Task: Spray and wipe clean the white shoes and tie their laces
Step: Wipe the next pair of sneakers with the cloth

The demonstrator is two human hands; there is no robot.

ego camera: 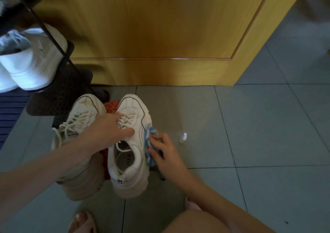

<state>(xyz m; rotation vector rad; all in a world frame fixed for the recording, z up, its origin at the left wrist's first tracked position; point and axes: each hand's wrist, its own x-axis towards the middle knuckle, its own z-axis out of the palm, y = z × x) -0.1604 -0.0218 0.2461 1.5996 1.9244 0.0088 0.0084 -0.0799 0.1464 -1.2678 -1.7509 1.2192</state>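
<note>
On the tiled floor [232, 125] sit two chunky white shoes, the left shoe [84, 111] orange-stained at the toe. The left hand [107, 127] spreads its fingers [128, 131] over the right shoe [133, 105]'s laces [125, 121]; the right hand [166, 150] pinches a blue-white cloth [148, 137] against its side.

the right-hand sneaker [133, 110] is off-white with thin dark piping; the left-hand sneaker [84, 107] is off-white with an orange-brown stain on its toe. the cloth [148, 143] is blotched blue and white, the spray bottle [183, 137] white. the floor tiles [253, 125] are pale grey-blue, the door [160, 27] yellow-brown wood grain.
</note>
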